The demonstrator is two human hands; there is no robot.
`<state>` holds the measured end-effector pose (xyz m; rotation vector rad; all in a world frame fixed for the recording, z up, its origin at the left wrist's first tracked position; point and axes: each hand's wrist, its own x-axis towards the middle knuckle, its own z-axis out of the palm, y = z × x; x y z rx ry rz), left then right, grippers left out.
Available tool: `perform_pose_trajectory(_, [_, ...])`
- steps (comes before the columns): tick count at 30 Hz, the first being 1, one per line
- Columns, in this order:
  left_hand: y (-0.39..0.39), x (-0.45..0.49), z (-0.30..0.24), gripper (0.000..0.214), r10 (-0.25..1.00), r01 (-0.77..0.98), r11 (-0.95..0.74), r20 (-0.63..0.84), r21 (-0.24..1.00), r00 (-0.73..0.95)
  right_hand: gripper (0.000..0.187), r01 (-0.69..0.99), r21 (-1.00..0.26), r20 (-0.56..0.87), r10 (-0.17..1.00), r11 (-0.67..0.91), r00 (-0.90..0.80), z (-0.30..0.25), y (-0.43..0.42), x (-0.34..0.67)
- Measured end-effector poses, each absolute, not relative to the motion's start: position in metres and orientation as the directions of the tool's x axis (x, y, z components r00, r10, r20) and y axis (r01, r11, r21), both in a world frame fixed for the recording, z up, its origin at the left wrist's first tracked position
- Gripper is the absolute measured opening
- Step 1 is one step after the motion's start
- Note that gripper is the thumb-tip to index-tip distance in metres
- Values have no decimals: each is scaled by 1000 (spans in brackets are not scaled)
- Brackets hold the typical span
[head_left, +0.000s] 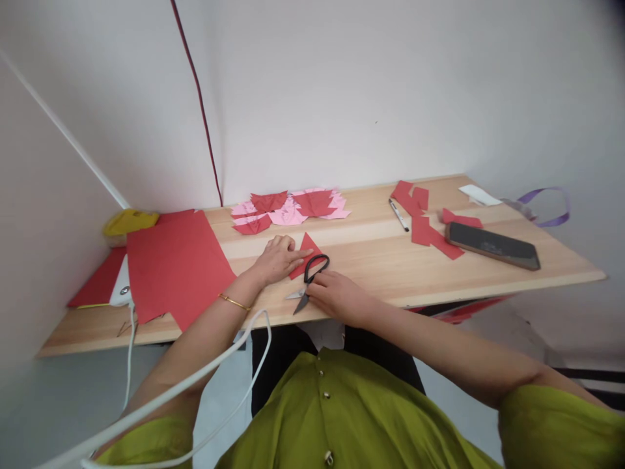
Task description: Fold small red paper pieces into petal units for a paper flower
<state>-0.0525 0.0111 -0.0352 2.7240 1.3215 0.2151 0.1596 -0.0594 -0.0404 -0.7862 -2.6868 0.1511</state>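
Observation:
A small folded triangle of red paper [306, 244] lies on the table in front of me. My left hand [277, 262] rests over its left side, with the index finger stretched across the paper and the thumb apart from it. Black-handled scissors [317, 262] are in the grip of my right hand [338, 296], just to the right. The handle loop lies over the triangle's lower right part. Their slightly parted blades point back toward me at the table's front edge. Part of the handles is hidden behind my right fingers.
Pink and red cut-paper shapes [288, 210] lie along the wall. Large red sheets [178, 267] cover the left side, near a yellow object [129, 223]. On the right are red scraps [420, 230], a pen [399, 215] and a phone [493, 245]. A white cable [195, 371] crosses my left arm.

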Motion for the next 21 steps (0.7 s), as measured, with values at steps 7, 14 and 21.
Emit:
perform_pose_trajectory(7, [16,-59,-42,35,773,726,-632,159,271,614,21,522,-300,343,601,799,-722,-33,-57,196])
perform_pose_trajectory(14, [17,-64,-34,39,825,597,-555,294,579,482,23,690,-243,354,724,682,-592,-35,-17,260])
perform_pose_trajectory(21, [13,-35,4,39,812,385,-463,207,798,546,38,554,-530,438,767,642,-470,-14,1,229])
